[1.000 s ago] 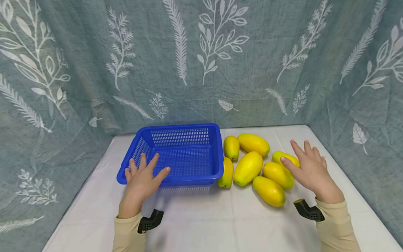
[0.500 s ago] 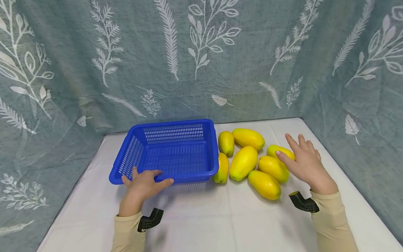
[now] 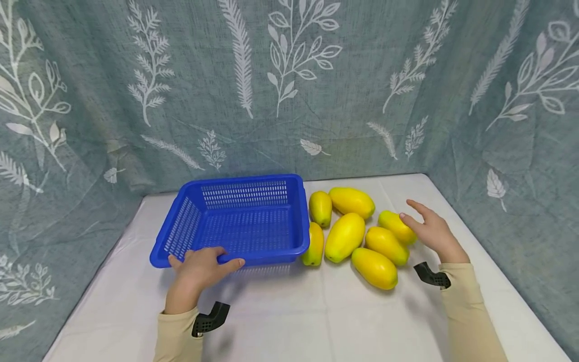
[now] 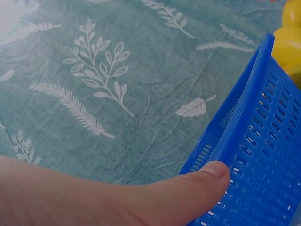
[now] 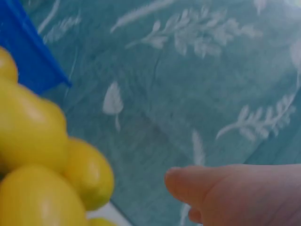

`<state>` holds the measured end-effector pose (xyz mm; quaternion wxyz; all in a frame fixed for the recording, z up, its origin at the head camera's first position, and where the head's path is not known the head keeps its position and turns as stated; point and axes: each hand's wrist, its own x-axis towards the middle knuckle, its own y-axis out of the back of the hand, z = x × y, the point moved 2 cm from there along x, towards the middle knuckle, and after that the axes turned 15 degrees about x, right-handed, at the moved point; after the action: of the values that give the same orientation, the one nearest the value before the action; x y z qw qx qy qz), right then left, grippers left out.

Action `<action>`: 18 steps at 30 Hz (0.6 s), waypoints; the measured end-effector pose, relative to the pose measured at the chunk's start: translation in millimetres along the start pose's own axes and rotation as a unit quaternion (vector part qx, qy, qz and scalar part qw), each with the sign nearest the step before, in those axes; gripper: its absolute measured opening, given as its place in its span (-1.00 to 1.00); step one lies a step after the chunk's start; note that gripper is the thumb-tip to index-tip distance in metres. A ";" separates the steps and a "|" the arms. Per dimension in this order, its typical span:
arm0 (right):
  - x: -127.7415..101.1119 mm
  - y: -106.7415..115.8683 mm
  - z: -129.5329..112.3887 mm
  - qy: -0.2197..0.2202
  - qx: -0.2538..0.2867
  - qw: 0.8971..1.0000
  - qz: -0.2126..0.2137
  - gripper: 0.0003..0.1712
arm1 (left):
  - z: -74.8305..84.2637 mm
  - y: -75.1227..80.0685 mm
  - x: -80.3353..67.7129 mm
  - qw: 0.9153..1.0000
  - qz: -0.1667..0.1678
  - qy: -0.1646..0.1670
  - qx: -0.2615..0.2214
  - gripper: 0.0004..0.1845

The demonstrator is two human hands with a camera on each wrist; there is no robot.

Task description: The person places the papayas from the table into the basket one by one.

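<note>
A blue plastic basket [image 3: 271, 256] with slotted walls stands left of centre, nothing inside it. My left hand [image 3: 199, 271] grips its near rim, fingers over the inside and thumb outside; the left wrist view shows the thumb [image 4: 202, 181] against the outer wall. Several yellow papayas [image 3: 345, 237] lie right of the basket, one leaning close to its side wall. My right hand [image 3: 436, 234] hovers at the rightmost papaya [image 3: 393, 223], thumb and index finger apart; its other fingers are mostly hidden. In the right wrist view, that hand [image 5: 244, 195] appears clear of the fruit.
A white cloth [image 3: 289, 322] covers the table. Grey-green curtains [image 3: 190, 100] with white leaf prints surround its back and sides. A black wrist mount [image 3: 210, 319] sits on the left sleeve, another mount [image 3: 431, 275] on the right.
My left hand has come down from above the basket and taken hold of its near rim. My right hand has turned and bent its fingers beside the rightmost papaya. The head view has shifted slightly.
</note>
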<state>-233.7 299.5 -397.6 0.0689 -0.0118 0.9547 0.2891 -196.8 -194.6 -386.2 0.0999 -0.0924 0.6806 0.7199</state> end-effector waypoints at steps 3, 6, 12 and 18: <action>11.7 -5.6 18.9 -0.024 0.013 1.000 -0.001 -0.10 | -2.8 -1.8 -2.5 1.000 0.002 0.001 0.002 -0.07; 17.2 -10.1 27.7 -0.032 0.018 0.999 -0.004 -0.13 | -3.7 -1.3 -4.0 1.000 0.008 -0.002 -0.001 -0.07; 21.0 -14.8 31.3 -0.037 0.021 0.999 -0.008 -0.15 | -3.5 0.8 -4.4 1.000 0.012 -0.001 -0.002 -0.09; 23.5 -16.0 41.6 -0.039 0.038 0.999 -0.006 -0.14 | -2.5 0.6 -4.2 1.000 0.017 -0.001 0.000 -0.10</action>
<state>-250.8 309.7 -443.9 0.1079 -0.0034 0.9615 0.2527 -193.0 -197.2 -384.7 0.0882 -0.0798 0.6817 0.7219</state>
